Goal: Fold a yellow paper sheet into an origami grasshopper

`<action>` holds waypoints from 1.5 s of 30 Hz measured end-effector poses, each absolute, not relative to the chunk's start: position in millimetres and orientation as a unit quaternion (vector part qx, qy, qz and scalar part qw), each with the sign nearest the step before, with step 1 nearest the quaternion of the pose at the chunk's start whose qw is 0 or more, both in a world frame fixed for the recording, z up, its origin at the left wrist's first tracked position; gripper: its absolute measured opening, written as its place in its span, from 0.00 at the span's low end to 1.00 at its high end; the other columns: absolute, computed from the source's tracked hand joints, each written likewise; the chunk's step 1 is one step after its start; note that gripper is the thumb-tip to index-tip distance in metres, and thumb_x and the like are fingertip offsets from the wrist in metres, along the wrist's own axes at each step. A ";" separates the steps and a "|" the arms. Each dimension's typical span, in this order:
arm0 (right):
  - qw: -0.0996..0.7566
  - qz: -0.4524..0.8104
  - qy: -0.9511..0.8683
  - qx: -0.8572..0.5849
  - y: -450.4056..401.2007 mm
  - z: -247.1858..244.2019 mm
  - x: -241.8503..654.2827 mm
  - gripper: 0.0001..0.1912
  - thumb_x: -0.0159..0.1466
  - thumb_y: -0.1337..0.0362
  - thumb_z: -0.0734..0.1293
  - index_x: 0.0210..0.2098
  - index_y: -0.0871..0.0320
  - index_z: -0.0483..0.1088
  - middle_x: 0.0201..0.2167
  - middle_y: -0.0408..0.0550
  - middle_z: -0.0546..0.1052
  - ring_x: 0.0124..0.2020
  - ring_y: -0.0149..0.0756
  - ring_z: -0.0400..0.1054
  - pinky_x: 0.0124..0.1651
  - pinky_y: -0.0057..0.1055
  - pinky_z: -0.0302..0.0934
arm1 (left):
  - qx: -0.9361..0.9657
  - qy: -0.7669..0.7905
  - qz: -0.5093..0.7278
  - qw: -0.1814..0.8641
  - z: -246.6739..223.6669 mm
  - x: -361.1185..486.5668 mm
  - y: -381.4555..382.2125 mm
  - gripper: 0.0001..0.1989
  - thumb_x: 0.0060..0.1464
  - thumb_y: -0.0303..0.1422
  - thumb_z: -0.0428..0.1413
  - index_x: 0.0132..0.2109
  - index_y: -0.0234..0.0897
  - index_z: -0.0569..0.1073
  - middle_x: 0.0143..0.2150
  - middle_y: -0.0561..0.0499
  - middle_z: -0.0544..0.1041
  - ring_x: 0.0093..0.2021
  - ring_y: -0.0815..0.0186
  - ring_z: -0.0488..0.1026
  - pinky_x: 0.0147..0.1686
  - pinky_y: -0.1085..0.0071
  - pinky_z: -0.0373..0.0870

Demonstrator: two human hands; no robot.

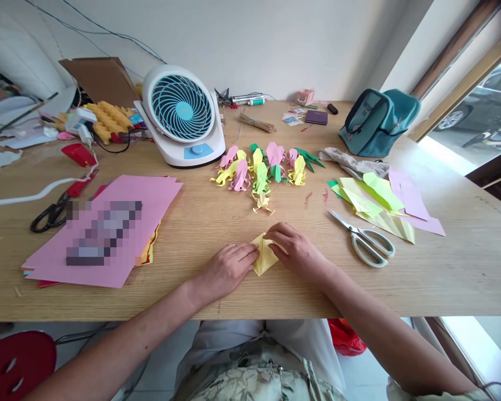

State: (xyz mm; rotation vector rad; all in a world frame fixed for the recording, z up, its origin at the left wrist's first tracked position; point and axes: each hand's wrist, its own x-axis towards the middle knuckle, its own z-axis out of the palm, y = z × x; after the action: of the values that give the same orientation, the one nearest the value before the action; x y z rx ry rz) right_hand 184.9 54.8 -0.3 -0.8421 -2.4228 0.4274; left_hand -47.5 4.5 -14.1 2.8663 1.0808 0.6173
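A small piece of folded yellow paper (266, 260), diamond-shaped with a crease down its middle, lies on the table in front of me. My left hand (229, 268) holds its left edge, fingers close together and pressed on the paper. From the right, my right hand (294, 249) has its thumb and fingertips pinched on the paper's upper right part; the fingers partly cover that side. Just beyond sits a pale yellow origami frog (261, 203), in front of a cluster of pink, yellow and green folded paper figures (259, 177).
White-handled scissors (371, 245) lie right, near loose coloured sheets (369, 197). Pink paper (158, 206) is stacked left, beside black-handled scissors (50, 216). A white fan (183, 114) stands behind, and a teal bag (378, 122) at the back right. The table's front edge (267, 317) is close.
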 end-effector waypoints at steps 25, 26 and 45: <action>0.138 0.030 -0.957 -0.254 51.9 -8.2 185.1 0.16 0.72 0.70 0.57 0.54 0.64 0.70 0.58 0.59 0.72 0.52 0.42 0.69 0.54 0.41 0.60 | 0.939 0.326 0.090 0.058 -10.5 -51.6 -19.4 0.36 0.64 0.51 0.46 0.70 0.32 0.56 0.70 0.36 0.58 0.71 0.52 0.53 0.68 0.50 0.50; 0.139 0.031 -0.956 -0.256 51.7 -8.0 185.0 0.16 0.71 0.70 0.57 0.53 0.63 0.71 0.58 0.59 0.72 0.52 0.42 0.69 0.54 0.41 0.60 | 0.938 0.328 0.095 0.059 -8.7 -50.4 -19.1 0.34 0.65 0.50 0.46 0.69 0.32 0.57 0.70 0.35 0.60 0.71 0.52 0.55 0.67 0.50 0.52; 0.159 0.086 -0.941 -0.287 51.3 -5.9 182.8 0.16 0.72 0.68 0.56 0.55 0.61 0.68 0.59 0.55 0.72 0.57 0.40 0.68 0.59 0.39 0.59 | 0.895 0.404 0.187 0.009 -26.9 -29.0 -21.3 0.26 0.66 0.40 0.48 0.65 0.30 0.60 0.67 0.35 0.64 0.66 0.51 0.63 0.63 0.54 0.64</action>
State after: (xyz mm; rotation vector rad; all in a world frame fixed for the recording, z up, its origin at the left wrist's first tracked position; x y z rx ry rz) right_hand 182.8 51.3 -5.9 -0.8210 -2.6899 0.2468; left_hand -29.0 -21.3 -26.9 2.7954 1.2632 0.5850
